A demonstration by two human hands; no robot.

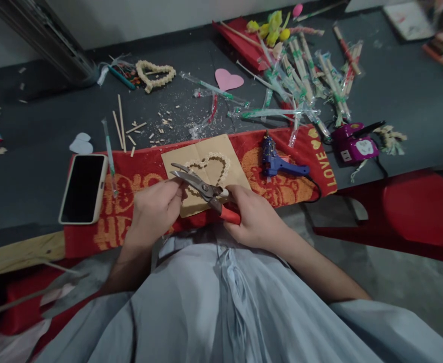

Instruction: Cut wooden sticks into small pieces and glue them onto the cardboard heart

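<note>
My right hand (254,214) is wrapped round the red handle of a pair of pruning shears (205,189). Their blades point left and are parted, over a heart-shaped outline of small pale pieces (222,164). That outline lies on a brown sheet of card (238,174). My left hand (157,206) is closed in a pinch just beside the blade tips; what its fingers hold, if anything, is hidden. Right of the card a blue glue gun (278,164) rests on a red and orange towel (130,176).
A phone (83,189) lies on the towel's left end. Cut sticks (121,121) and bits are scattered behind it, near another heart frame (155,75). Wrapped sticks (300,70) pile up at the back right. A purple device (353,142) and a red stool (418,206) are at the right.
</note>
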